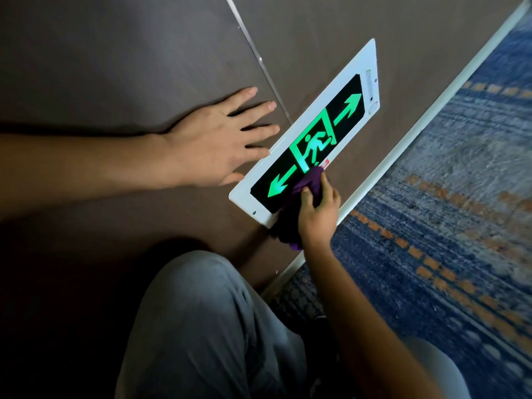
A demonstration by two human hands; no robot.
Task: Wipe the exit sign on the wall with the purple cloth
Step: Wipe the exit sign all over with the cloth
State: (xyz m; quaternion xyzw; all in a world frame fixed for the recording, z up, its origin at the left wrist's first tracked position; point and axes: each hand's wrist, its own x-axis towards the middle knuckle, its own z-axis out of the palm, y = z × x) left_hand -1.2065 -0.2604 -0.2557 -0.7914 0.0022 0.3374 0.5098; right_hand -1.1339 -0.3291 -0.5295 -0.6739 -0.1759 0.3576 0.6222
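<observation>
I observe my right hand [318,210] closed around the bunched purple cloth [305,187], pressing it on the exit sign [313,133] at its lower edge. My left hand [213,139] lies flat and open on the wall [115,67], fingertips touching the sign's upper edge.

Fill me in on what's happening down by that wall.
A person crouches by the brown wall and cleans a lit exit sign mounted low on it, just above the white baseboard and the blue patterned carpet. The right hand grips a bunched purple cloth and presses it on the sign's lower part, near the left-pointing green arrow. The left hand lies flat and open on the wall, fingertips at the sign's white frame.
</observation>
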